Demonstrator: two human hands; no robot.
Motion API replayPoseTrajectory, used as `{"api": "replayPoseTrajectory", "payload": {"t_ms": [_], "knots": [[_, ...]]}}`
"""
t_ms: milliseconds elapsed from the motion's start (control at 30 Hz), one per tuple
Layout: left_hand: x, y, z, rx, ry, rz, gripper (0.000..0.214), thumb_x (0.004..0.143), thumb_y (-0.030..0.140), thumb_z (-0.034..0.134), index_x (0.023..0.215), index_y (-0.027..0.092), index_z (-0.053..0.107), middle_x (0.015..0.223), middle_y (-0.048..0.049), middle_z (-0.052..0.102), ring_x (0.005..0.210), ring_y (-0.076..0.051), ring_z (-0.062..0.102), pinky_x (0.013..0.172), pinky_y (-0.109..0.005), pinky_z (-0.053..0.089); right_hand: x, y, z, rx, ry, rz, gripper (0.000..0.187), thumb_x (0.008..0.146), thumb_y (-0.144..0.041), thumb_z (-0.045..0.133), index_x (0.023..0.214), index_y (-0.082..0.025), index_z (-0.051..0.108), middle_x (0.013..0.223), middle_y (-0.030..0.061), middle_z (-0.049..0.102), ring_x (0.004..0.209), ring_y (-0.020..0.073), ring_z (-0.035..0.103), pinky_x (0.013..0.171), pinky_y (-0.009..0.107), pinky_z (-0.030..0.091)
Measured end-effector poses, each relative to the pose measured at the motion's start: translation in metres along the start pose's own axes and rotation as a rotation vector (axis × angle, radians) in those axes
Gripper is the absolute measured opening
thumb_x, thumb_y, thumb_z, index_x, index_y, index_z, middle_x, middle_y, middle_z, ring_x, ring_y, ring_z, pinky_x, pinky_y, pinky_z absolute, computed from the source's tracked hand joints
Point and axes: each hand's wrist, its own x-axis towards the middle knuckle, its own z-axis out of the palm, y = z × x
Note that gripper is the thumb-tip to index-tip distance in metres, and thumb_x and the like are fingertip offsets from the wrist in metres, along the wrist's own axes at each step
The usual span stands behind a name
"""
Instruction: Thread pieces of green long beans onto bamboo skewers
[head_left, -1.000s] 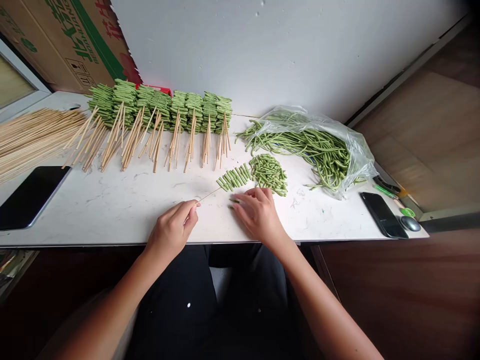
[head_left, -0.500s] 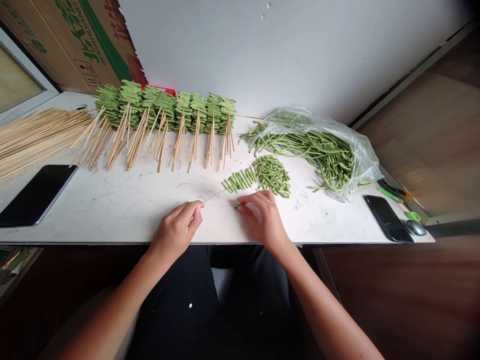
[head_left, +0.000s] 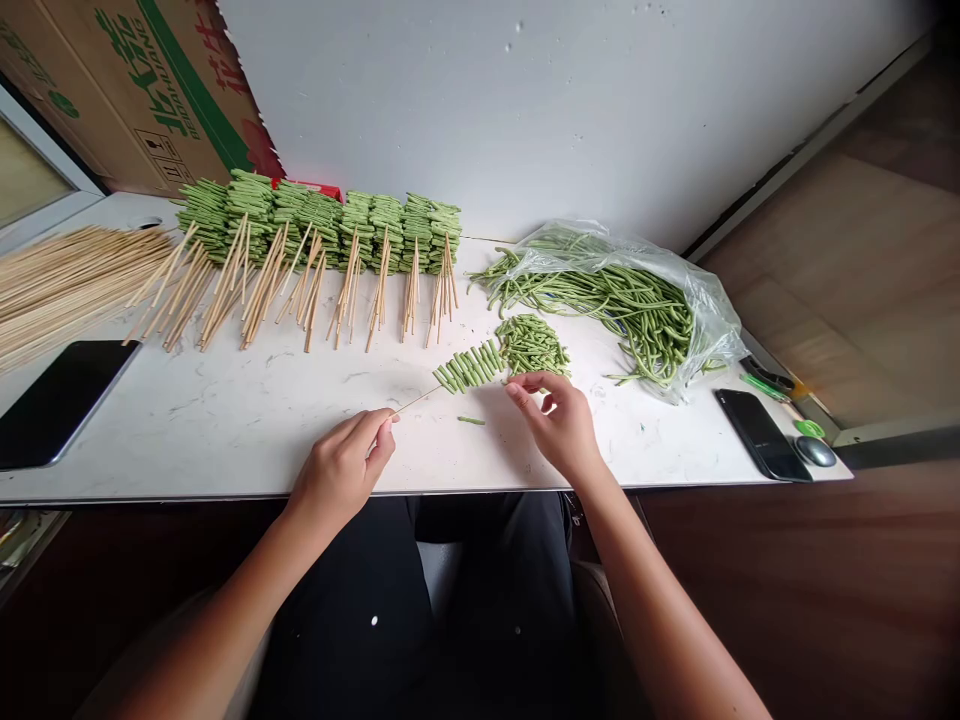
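Note:
My left hand (head_left: pixel 341 462) pinches the bare lower end of a thin wooden skewer (head_left: pixel 416 401). A row of short green bean pieces (head_left: pixel 469 367) is threaded crosswise along its far part, tilted up to the right. My right hand (head_left: pixel 561 420) hovers by the skewer's far end, at the near edge of a heap of cut bean pieces (head_left: pixel 534 342). Its thumb and forefinger tips come together there; what is between them, if anything, is hidden. One loose bean piece (head_left: pixel 471 420) lies on the white tabletop (head_left: pixel 420 455) between my hands.
Stacked bean skewers (head_left: pixel 360 230) line the back, sticks pointing toward me. Bare skewers (head_left: pixel 67 285) and a dark phone (head_left: pixel 64 400) lie left. At right are a plastic bag (head_left: pixel 720 310) of long beans (head_left: pixel 637 310), another phone (head_left: pixel 761 435) and a mouse (head_left: pixel 815 452). A cardboard box (head_left: pixel 142 90) stands behind.
My right hand has moved right, away from a small bean piece that now lies uncovered on the table. My left hand still holds the skewer. The whole view has shifted slightly.

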Motion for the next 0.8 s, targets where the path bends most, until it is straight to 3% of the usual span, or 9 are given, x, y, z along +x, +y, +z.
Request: {"api": "replayPoseTrajectory", "payload": {"t_ms": [133,267,467,567,633,800], "knots": [[0.000,0.000,0.000,0.007,0.001,0.001,0.016,0.104,0.012,0.052,0.113,0.018,0.063,0.096,-0.0044,0.075,0.076,-0.015,0.069,0.072,-0.026,0.052,-0.005,-0.003,0.007,-0.263,-0.053,-0.228,0.013,0.096,-0.035,0.072,0.096,-0.024,0.080,0.095,0.0088,0.076,0.103,0.0308,0.056,0.096,0.049,0.049],[0.000,-0.001,0.000,-0.001,0.002,-0.002,0.016,0.104,0.012,0.052,0.113,0.018,0.063,0.097,-0.0045,0.075,0.079,-0.015,0.070,0.074,-0.026,0.052,-0.009,-0.006,0.012,-0.276,-0.121,-0.337,0.015,0.095,-0.034,0.075,0.104,-0.025,0.082,0.101,0.0099,0.073,0.105,0.0304,0.053,0.095,0.047,0.051],[-0.001,-0.002,0.001,-0.002,-0.005,-0.014,0.016,0.104,0.013,0.051,0.113,0.019,0.063,0.098,-0.0046,0.075,0.076,-0.015,0.069,0.073,-0.026,0.052,-0.011,-0.011,0.016,-0.244,-0.189,-0.404,0.009,0.096,-0.030,0.073,0.094,-0.024,0.080,0.102,0.0090,0.074,0.101,0.0288,0.054,0.091,0.045,0.052],[-0.002,-0.002,0.001,-0.003,-0.006,-0.017,0.016,0.104,0.013,0.051,0.114,0.019,0.063,0.099,-0.0050,0.076,0.076,-0.016,0.069,0.074,-0.027,0.052,-0.007,-0.010,0.007,-0.171,-0.138,-0.317,0.009,0.098,-0.030,0.072,0.098,-0.024,0.078,0.099,0.0068,0.076,0.099,0.0267,0.059,0.089,0.044,0.052],[-0.001,-0.002,0.001,0.000,-0.009,-0.017,0.016,0.104,0.013,0.051,0.113,0.019,0.063,0.099,-0.0050,0.076,0.076,-0.016,0.069,0.073,-0.027,0.052,-0.002,-0.006,-0.002,-0.079,-0.064,-0.193,0.012,0.096,-0.034,0.074,0.101,-0.024,0.078,0.099,0.0062,0.078,0.092,0.0245,0.064,0.080,0.041,0.053],[0.000,0.000,0.001,0.010,-0.017,-0.012,0.015,0.105,0.015,0.051,0.111,0.019,0.064,0.097,-0.0044,0.076,0.076,-0.016,0.069,0.073,-0.027,0.052,0.006,0.005,-0.011,0.355,0.016,0.122,0.031,0.085,-0.045,0.084,0.106,-0.023,0.080,0.097,0.0080,0.080,0.083,0.0222,0.071,0.076,0.039,0.056]]}}
